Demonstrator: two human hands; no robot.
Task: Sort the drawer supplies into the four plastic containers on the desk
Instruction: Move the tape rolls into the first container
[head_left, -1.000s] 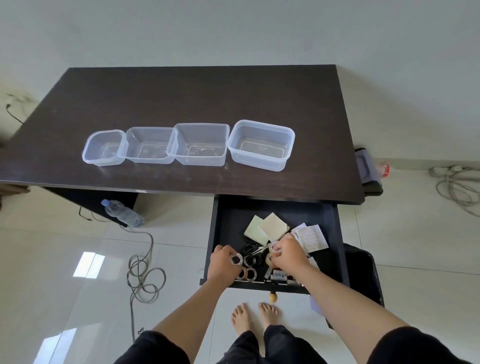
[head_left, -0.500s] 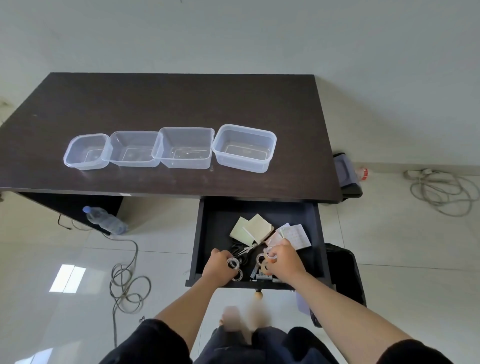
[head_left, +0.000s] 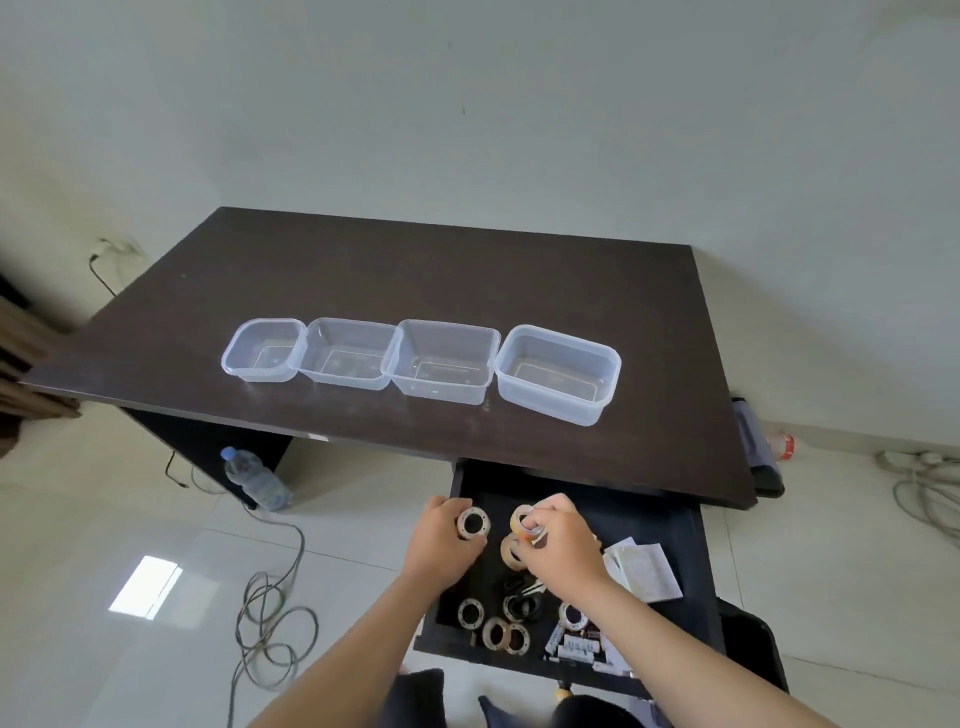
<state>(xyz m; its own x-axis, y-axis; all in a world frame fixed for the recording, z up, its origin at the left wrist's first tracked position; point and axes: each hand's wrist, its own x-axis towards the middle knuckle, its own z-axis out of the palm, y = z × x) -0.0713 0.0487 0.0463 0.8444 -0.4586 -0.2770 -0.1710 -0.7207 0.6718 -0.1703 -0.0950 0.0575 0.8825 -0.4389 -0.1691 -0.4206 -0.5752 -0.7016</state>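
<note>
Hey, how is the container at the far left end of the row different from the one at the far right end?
The leftmost container looks smaller and squarer; the rightmost container looks bigger and more oblong. The leftmost touches its neighbour, while the rightmost sits slightly apart and turned out of line with the row. Both are clear plastic, open-topped, empty and upright on the dark desk.

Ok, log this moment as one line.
left hand: holds clear tape roll | right hand: holds several tape rolls | four clear plastic containers: empty | dark open drawer: more rolls remain
</note>
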